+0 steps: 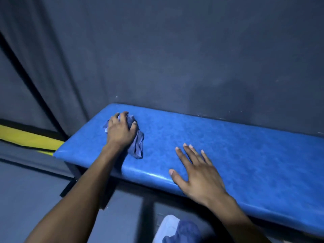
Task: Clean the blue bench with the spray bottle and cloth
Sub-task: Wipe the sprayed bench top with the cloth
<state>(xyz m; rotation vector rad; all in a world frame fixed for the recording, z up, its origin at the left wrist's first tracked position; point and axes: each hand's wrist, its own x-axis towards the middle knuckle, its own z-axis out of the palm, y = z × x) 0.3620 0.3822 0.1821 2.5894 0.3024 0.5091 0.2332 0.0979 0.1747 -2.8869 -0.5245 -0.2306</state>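
Head view, wiping stage. I see the left hand (121, 128) with fingers curled over a bunched cloth (136, 144), pressing it onto the blue bench (245, 146) near the bench's left end, close to the wall side. The right hand (198, 172) lies flat with fingers straight and spread, resting on the front edge of the seat, holding nothing. I judge the step in hand to be wiping with the cloth. The next move calls for drawing the cloth rightward along the padded top, which means lifting the right hand out of its path. The spray bottle is not in view. The bench's right end is cut off by the frame. A pale and blue shape (177, 230) at the bottom edge is blurred, possibly a shoe; I cannot tell.
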